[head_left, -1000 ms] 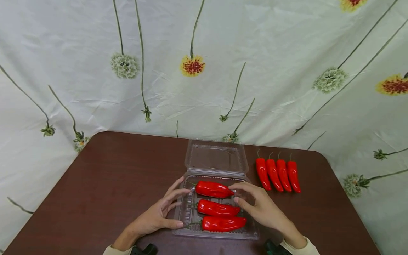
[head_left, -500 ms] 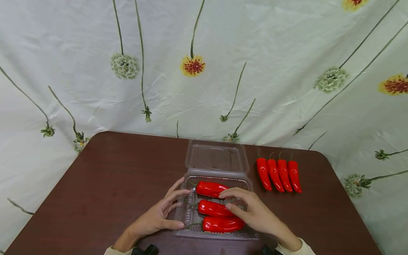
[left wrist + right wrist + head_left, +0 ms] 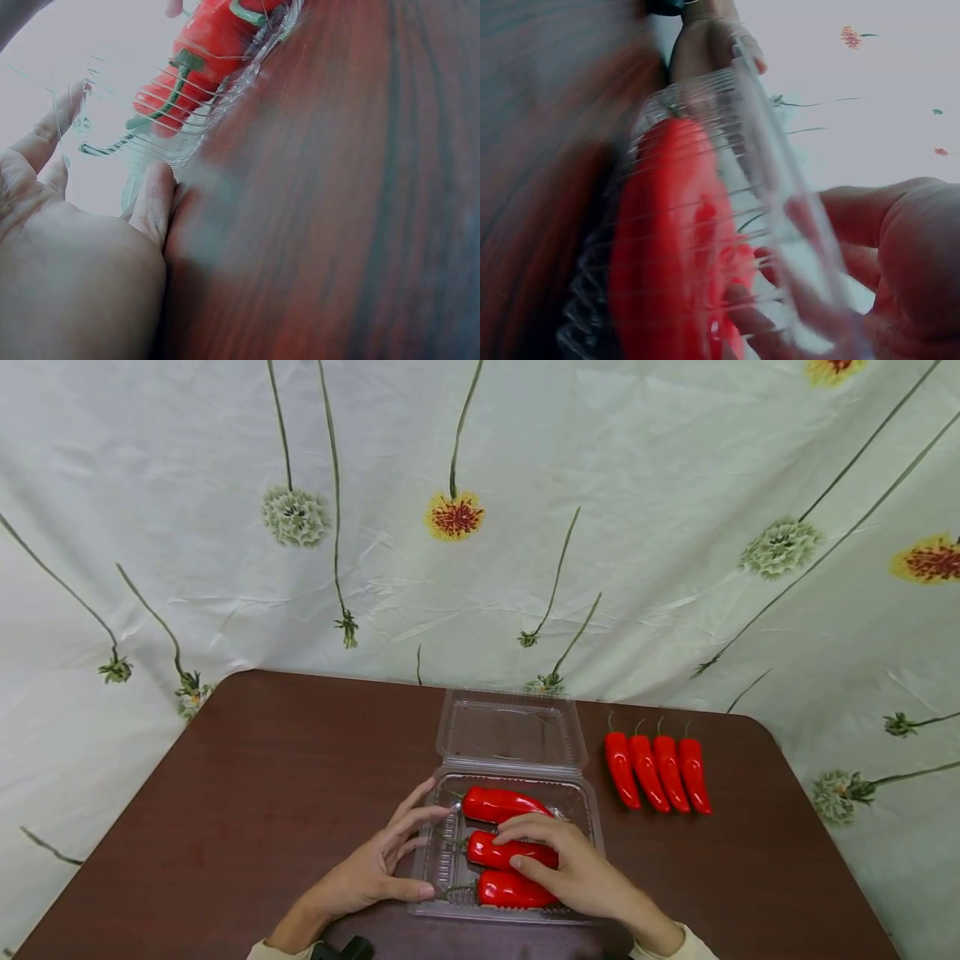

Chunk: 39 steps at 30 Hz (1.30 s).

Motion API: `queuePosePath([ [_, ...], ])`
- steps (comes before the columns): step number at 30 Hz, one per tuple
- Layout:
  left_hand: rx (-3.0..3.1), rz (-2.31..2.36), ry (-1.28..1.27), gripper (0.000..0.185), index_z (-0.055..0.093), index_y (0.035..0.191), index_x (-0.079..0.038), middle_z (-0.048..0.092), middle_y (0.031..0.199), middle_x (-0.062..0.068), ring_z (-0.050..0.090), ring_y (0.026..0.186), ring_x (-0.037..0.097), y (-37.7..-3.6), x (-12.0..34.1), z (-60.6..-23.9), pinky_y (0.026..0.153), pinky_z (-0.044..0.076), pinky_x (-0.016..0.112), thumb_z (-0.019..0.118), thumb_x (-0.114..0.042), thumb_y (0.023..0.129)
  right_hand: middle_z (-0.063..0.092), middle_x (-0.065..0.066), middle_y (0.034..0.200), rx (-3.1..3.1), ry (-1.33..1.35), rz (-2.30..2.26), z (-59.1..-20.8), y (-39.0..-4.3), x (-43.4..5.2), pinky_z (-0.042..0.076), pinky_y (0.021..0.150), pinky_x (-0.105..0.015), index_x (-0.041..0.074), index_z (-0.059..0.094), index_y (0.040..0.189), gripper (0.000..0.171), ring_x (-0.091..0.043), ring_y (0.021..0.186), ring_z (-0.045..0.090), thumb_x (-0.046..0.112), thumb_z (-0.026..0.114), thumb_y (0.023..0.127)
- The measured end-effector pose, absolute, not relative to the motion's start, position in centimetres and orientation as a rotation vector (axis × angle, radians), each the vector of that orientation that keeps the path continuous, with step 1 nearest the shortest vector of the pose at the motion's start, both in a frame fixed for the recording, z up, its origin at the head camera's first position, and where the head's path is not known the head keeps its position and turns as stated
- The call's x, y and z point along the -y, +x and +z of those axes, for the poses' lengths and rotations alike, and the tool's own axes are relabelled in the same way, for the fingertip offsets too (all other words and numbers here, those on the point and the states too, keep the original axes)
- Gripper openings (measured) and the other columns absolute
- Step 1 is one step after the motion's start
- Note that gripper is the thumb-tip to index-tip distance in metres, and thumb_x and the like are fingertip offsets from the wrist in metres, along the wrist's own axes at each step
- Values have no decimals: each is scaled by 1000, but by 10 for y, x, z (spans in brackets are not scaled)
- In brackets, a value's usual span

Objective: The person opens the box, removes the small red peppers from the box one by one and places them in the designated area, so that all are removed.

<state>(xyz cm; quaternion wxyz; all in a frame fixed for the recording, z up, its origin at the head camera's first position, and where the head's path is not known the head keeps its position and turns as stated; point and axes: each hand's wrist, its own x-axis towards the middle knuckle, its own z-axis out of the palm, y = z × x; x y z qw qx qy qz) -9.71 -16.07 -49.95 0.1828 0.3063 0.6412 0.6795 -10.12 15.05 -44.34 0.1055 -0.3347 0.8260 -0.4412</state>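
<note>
A clear plastic clamshell box (image 3: 426, 868) lies with its lid folded back on the table. Three red peppers with green stems rest crosswise in its base: a back pepper (image 3: 498, 803), a middle pepper (image 3: 487, 850) and a front pepper (image 3: 510, 890). My left hand (image 3: 367, 864) rests at the box's left side, fingers spread along the rim and thumb near the front corner. Over the middle pepper is my right hand (image 3: 573, 864), its fingers and thumb loosely bent, covering the right ends of the middle and front peppers. Whether it touches them is unclear.
Several red peppers (image 3: 660, 772) lie side by side on the dark brown table (image 3: 300, 760), right of the box. The transparent lid (image 3: 510, 731) extends toward the back edge. A flower-printed white cloth (image 3: 637, 468) hangs behind the table.
My right hand has moved left and toward me, from the back pepper's tip to above the middle pepper. My left hand and the peppers have stayed in place.
</note>
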Motion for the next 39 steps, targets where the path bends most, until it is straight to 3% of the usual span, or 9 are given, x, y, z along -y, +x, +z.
queuePosePath([
  [10, -1825, 1907, 865, 78, 30, 155, -3, -12, 169, -3, 15, 152, 10, -97, 160, -499, 110, 34, 20, 70, 5, 89, 62, -2, 137, -2461, -992, -1214, -453, -102, -146, 42, 108, -53, 26, 70, 122, 29, -23, 130, 55, 13, 67, 95],
  [16, -1838, 1897, 877, 77, 29, 155, -2, -13, 169, 0, 14, 153, 21, -96, 159, -498, 110, 34, 25, 69, 4, 89, 59, -1, 142, -2465, -973, -1112, -452, -102, -144, 41, 106, -58, 29, 72, 122, 34, -24, 131, 54, 9, 66, 95],
  [23, -1824, 1890, 815, 78, 29, 156, -5, -13, 168, -4, 15, 151, 7, -97, 159, -496, 111, 33, 21, 70, 3, 90, 55, -5, 146, -2483, -996, -1023, -452, -100, -144, 40, 104, -63, 33, 71, 124, 41, -30, 131, 51, 5, 63, 95],
  [31, -1840, 1887, 809, 78, 29, 156, -5, -12, 168, -3, 12, 152, 10, -97, 159, -497, 111, 33, 23, 70, 3, 89, 57, -6, 144, -2500, -994, -994, -453, -101, -144, 41, 104, -61, 32, 70, 127, 43, -30, 129, 53, 4, 63, 95],
  [39, -1834, 1894, 810, 78, 30, 155, -5, -12, 168, -3, 11, 151, 6, -95, 159, -494, 110, 33, 22, 71, 3, 89, 56, -2, 142, -2540, -994, -974, -454, -101, -142, 43, 101, -61, 35, 70, 125, 42, -29, 126, 53, 6, 66, 94],
])
